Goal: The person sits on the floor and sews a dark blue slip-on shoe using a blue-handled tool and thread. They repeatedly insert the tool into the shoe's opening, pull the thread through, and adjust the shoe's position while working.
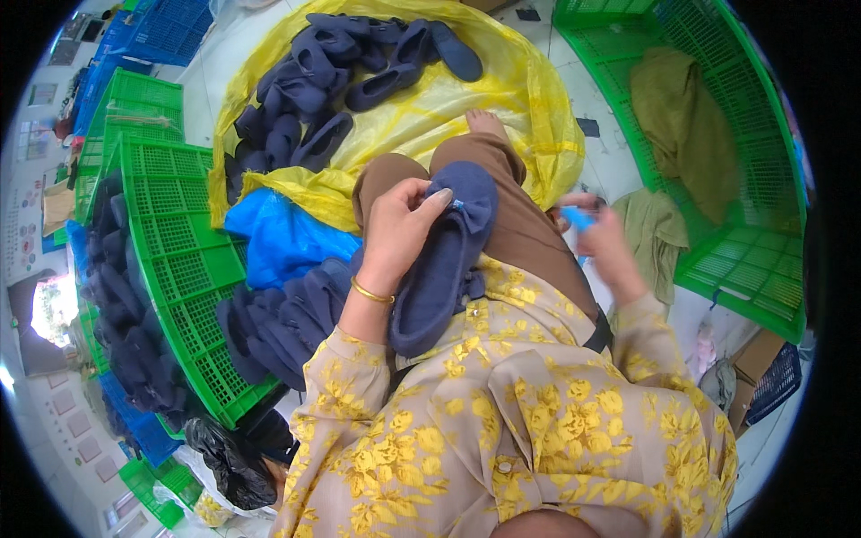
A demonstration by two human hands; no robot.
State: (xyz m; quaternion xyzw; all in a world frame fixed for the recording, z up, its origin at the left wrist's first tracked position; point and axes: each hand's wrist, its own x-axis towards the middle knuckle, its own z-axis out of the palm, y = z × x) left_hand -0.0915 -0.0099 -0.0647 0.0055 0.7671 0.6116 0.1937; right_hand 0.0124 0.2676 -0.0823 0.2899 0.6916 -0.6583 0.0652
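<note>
My left hand [400, 231] is closed on a navy cloth shoe [432, 284], its thumb pressed beside the bow on the upper. The shoe lies tilted across my lap, toe pointing away from me, with a small light-blue spot near the bow. Off to the right of my knee, my right hand [612, 249] is smeared by motion. Its fingers are closed round a small light-blue object [576, 217], too blurred to tell its kind. More navy shoes [282, 327] sit stacked in a row by my left forearm.
Ahead, a yellow woven sheet [525, 99] carries a loose heap of navy shoes [309, 72]. Green crates stand at left [184, 269] and right [605, 99], the right one holding olive cloth [686, 125]. A blue plastic bag [291, 229] and a black bag [235, 466] lie at left.
</note>
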